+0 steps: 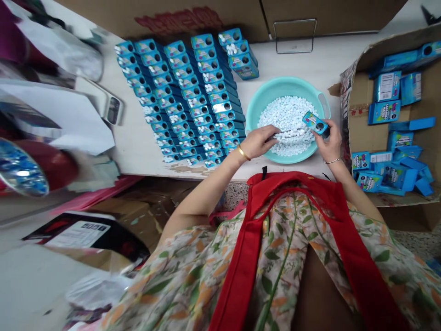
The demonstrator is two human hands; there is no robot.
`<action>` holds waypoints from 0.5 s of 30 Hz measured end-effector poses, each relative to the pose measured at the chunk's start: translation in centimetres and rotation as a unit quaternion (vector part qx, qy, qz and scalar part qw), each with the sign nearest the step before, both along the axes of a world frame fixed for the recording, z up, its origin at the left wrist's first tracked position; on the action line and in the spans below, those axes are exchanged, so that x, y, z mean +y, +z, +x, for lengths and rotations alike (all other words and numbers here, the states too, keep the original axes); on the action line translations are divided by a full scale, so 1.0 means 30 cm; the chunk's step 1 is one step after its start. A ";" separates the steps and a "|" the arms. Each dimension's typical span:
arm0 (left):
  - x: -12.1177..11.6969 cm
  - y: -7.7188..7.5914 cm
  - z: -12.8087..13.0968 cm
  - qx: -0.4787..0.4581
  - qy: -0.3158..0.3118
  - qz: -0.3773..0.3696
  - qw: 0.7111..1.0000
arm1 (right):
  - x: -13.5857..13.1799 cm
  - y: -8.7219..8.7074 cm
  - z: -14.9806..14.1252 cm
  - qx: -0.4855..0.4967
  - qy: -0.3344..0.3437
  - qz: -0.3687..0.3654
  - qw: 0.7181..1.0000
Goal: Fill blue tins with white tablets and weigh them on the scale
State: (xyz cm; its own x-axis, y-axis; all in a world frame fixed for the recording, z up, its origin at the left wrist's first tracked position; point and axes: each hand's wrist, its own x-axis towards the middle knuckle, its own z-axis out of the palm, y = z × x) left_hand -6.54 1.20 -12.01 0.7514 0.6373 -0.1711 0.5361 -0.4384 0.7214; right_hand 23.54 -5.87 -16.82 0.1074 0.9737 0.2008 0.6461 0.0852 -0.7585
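Note:
Over a turquoise plastic basin (254, 99) of small white candies (285, 108), my left hand (261, 142) pinches the end of a narrow, dark-edged scoop (291, 134) loaded with a line of candies. Its exact shape is hidden by the candies. My right hand (329, 142) grips a small blue candy box (314, 123) above the basin's right side, tilted, its round dark hole showing. The scoop's far end lies close to this box; I cannot tell whether they touch.
Rows of blue boxes (186, 94), several topped with white candies, stand left of the basin. At right, a cardboard carton (360, 94) holds loose blue boxes. A wire handle (295, 37) sits behind the basin. A white phone-like device (112, 108) and a red container (51, 168) lie left.

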 end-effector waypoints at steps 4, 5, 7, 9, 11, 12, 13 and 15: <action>0.043 0.182 0.032 0.078 -0.034 0.047 0.995 | 0.001 -0.033 -0.050 -0.026 0.053 0.006 0.998; 0.050 0.219 0.055 0.112 -0.042 0.059 0.991 | 0.001 -0.042 -0.063 -0.034 0.063 0.012 0.997; 0.054 0.283 0.107 0.182 -0.059 0.089 0.978 | 0.000 -0.056 -0.084 -0.042 0.076 0.031 0.996; 0.046 0.335 0.158 0.234 -0.072 0.120 0.962 | -0.001 -0.065 -0.099 -0.041 0.086 0.047 0.994; 0.030 0.381 0.197 0.258 -0.081 0.149 0.951 | -0.001 -0.072 -0.107 -0.032 0.094 0.048 0.994; 0.021 0.404 0.208 0.260 -0.085 0.160 0.948 | -0.001 -0.075 -0.109 -0.026 0.096 0.042 0.994; 0.015 0.427 0.212 0.259 -0.090 0.169 0.947 | -0.003 -0.076 -0.110 -0.020 0.097 0.034 0.995; 0.013 0.468 0.197 0.252 -0.099 0.181 0.946 | -0.010 -0.076 -0.112 -0.007 0.094 0.025 0.995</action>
State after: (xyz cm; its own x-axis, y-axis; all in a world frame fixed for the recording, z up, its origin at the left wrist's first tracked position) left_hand -0.63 1.58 2.03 0.7428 0.5786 -0.3369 0.6540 -0.7347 0.1802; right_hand 20.16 -6.17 -19.11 -0.0796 0.9651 0.2495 0.6252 0.2433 -0.7416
